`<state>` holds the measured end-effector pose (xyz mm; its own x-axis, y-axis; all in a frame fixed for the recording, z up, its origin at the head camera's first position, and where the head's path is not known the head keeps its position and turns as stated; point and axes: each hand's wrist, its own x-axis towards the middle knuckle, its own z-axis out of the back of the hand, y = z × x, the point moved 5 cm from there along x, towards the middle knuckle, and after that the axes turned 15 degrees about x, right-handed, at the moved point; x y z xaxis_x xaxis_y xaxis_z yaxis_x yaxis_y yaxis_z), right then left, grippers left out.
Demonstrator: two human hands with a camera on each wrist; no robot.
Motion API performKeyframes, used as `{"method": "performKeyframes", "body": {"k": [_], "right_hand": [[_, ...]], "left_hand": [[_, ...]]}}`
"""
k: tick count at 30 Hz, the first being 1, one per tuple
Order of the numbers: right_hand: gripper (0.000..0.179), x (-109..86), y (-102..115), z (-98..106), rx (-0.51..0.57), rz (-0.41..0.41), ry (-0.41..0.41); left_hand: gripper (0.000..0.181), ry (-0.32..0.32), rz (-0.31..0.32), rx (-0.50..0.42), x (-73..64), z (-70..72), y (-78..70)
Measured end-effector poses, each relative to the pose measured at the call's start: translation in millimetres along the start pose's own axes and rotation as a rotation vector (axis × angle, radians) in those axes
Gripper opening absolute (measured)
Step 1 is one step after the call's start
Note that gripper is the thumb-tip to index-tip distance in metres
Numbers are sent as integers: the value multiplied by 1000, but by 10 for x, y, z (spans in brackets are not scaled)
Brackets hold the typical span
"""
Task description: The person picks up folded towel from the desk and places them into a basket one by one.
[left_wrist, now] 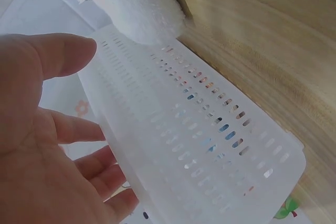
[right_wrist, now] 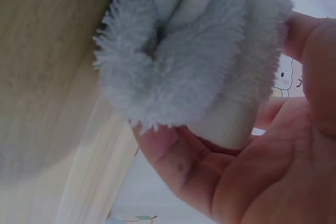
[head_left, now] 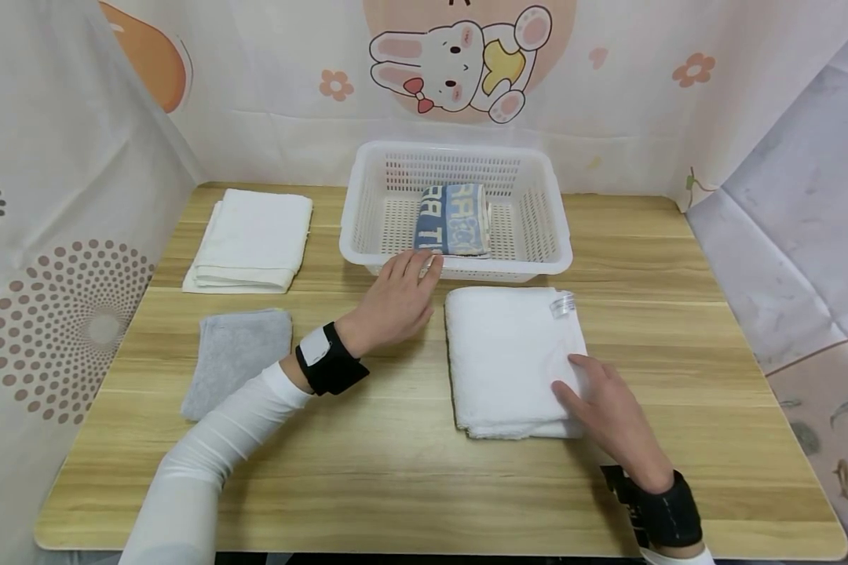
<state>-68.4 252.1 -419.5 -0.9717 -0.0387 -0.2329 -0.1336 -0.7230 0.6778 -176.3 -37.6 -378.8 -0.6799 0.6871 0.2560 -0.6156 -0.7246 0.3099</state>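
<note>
A thick, folded white towel (head_left: 512, 361) with a small tag lies on the table in front of the basket. My right hand (head_left: 611, 408) holds its right edge, with the thumb on top; in the right wrist view, fingers (right_wrist: 163, 150) curl against the fluffy folded side. My left hand (head_left: 396, 302) is at the front rim of the white plastic basket (head_left: 349, 212), its fingers loosely bent and nothing in its palm (left_wrist: 37, 166). Inside the basket sits a folded blue patterned towel (head_left: 452, 220) with lettering.
At the back left lies a folded white cloth (head_left: 254, 239). A grey cloth (head_left: 240, 353) is in front of it, partly behind my left forearm. The wooden table (head_left: 396, 486) meets printed curtains (head_left: 268, 71) at the back and sides.
</note>
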Motion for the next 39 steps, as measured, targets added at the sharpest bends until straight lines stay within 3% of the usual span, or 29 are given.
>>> {"method": "performKeyframes", "body": {"k": [14,31,39], "right_hand": [[60,19,70,-52,9,41,5],[61,-5,228,-205,32,86,19],[61,-16,287,-258,30,83,22]], "left_hand": [[63,-18,9,32,-14,1,-15],[67,85,-11,26,-51,-20,-31],[67,152,-23,-58,-114,4,-62]]}}
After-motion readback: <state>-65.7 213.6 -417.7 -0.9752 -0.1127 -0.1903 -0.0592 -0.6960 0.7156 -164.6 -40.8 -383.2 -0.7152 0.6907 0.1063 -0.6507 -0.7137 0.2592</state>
